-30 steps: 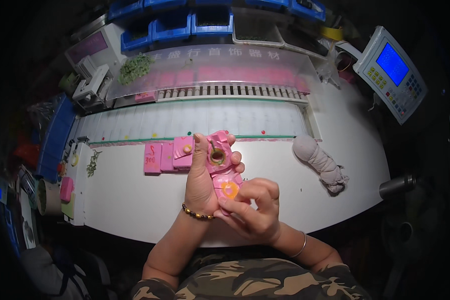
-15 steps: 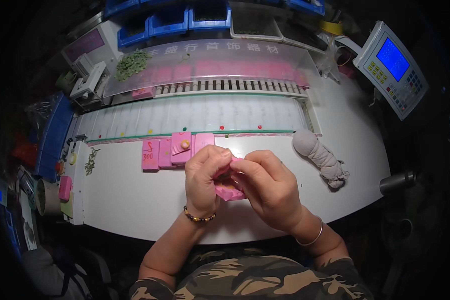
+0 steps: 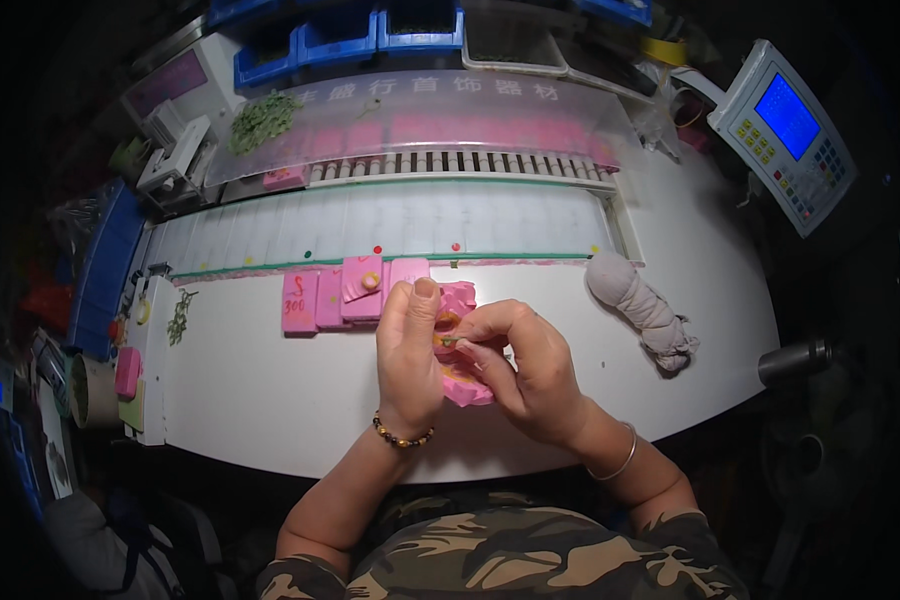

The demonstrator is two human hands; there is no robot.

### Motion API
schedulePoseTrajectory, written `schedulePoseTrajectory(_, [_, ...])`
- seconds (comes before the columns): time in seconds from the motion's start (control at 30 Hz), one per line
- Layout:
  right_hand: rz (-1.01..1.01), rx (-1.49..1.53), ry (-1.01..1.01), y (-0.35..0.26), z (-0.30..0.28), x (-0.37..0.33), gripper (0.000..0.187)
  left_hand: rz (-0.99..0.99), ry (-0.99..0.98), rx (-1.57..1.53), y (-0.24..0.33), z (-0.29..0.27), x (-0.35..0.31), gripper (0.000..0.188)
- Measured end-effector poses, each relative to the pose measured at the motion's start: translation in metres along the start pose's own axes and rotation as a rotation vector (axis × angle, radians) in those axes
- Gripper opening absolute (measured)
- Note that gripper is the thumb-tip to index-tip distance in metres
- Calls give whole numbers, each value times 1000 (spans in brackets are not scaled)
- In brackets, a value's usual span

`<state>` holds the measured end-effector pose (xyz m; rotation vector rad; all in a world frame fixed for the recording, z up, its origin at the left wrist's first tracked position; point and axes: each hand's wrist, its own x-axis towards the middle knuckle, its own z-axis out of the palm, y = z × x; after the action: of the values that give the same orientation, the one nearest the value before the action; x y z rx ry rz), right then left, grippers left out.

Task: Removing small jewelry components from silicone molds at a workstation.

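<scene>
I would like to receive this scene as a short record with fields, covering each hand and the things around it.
Left hand: holds a pink wavy-edged piece
Right hand: fingertips at a small green bit by the pink piece; whether pinched is unclear
Beyond left hand: pink blocks in a row, one bearing a yellowish ring
Right side of table: rolled pale cloth
Far right: control panel with lit blue screen
Upper left: green sprigs on a translucent cover
</scene>
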<state>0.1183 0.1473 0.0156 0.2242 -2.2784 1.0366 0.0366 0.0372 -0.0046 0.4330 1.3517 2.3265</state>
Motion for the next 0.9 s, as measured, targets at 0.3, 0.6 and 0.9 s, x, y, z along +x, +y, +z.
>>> schedulePoseTrajectory(0.3, [798, 1303, 197, 15, -22, 10, 23, -133, -22, -117, 10, 5, -1, 35])
schedulePoseTrajectory(0.6, [919, 1482, 159, 58, -39, 18, 23, -119, -96, 2, 8, -16, 6, 34])
schedulePoseTrajectory(0.9, [507, 224, 207, 138, -54, 153, 11, -138, -137, -101, -3, -27, 5, 34])
